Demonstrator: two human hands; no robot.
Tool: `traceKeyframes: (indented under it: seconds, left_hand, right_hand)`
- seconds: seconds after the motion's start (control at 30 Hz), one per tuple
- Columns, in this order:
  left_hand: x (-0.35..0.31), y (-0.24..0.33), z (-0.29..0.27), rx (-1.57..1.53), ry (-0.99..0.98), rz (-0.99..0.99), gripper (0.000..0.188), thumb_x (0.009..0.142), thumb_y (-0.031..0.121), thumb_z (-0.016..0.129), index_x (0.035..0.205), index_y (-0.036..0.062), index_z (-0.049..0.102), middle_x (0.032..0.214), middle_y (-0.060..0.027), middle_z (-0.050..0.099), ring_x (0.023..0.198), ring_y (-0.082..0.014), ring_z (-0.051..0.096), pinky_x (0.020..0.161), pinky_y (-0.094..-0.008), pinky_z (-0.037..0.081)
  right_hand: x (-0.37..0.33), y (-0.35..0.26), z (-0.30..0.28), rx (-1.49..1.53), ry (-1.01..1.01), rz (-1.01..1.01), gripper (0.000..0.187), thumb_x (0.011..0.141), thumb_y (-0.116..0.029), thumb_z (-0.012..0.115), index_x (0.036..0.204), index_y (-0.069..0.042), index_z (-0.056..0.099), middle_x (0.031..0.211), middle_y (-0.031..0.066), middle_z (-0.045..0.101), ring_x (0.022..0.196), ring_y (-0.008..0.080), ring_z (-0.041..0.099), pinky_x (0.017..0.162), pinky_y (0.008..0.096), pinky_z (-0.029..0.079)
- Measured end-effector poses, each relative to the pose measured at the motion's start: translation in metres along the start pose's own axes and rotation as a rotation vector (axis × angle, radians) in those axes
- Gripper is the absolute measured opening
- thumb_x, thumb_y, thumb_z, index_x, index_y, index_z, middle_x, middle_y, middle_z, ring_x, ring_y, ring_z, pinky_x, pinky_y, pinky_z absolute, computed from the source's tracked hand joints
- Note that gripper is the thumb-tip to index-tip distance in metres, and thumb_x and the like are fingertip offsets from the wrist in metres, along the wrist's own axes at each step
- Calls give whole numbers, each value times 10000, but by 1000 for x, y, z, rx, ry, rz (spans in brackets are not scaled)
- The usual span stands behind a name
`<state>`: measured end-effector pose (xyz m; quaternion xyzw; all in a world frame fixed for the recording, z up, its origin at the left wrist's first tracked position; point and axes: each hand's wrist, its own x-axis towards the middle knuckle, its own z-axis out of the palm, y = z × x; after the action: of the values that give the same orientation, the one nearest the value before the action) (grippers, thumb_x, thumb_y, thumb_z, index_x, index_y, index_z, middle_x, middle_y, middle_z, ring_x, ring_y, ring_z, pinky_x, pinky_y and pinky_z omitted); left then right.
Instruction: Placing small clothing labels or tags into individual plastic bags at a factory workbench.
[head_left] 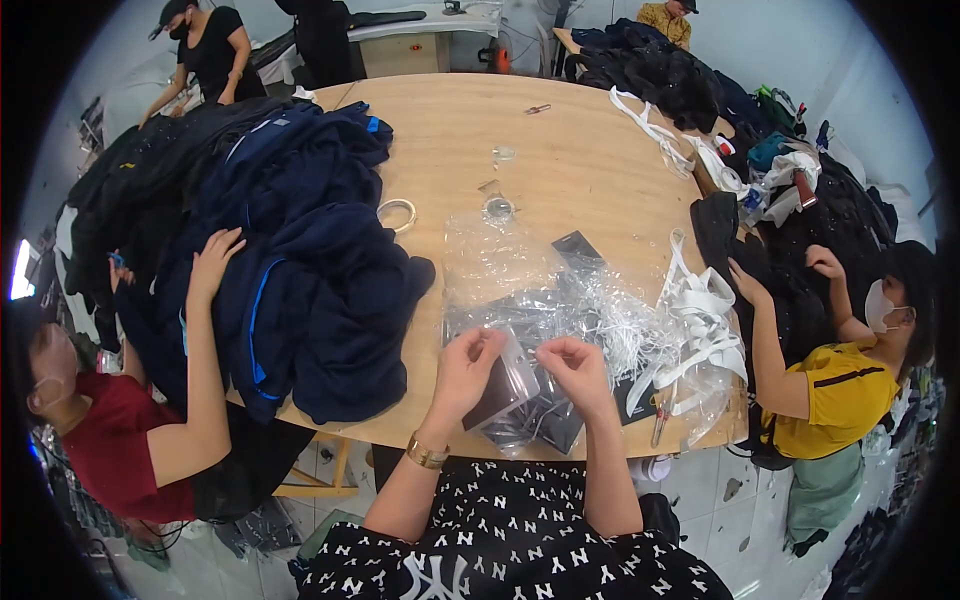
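Note:
Near the table's front edge, my left hand pinches a clear plastic sleeve with something dark in its lower part. To its right, my right hand is raised with thumb and fingers pressed together. Whatever lies between those fingertips, if anything, is too small to make out. Beneath both hands spreads a pile of clear plastic bags and dark cards. A bundle of thin white strings lies just right of my right hand.
Dark navy garments are heaped on the left, beside a tape roll. White straps and small thread snippers lie right. Co-workers in red and yellow handle dark clothing at either side. Another snipper lies far back.

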<state>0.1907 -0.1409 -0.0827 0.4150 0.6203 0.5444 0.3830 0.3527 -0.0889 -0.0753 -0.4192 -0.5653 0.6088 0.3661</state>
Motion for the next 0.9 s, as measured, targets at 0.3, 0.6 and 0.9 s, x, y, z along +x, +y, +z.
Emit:
traceKeyframes:
  seconds: [0.3,0.6,0.9]
  left_hand:
    - [-5,-5,-1,-46,8,55,234,830,206,609,759,-15,579,643,15,536,606,-35,458,548,-198,367]
    - [0,-2,-2,-21,5,40,216,799,194,653,707,17,570,585,58,491,541,-1,391,485,-175,311]
    - [-4,1,0,24,58,9,260,761,210,690,657,16,552,562,49,482,532,-10,387,475,-186,307]
  right_hand:
    - [-8,-1,7,168,-137,81,108,758,-59,654,825,23,634,640,-60,540,545,-19,395,476,134,281]
    - [-4,1,12,239,-196,87,109,789,-82,626,861,-1,616,633,-64,514,525,-10,384,463,144,270]
    - [-5,4,8,241,-229,93,103,809,-120,610,853,-27,602,609,-77,476,457,-4,321,411,169,206]
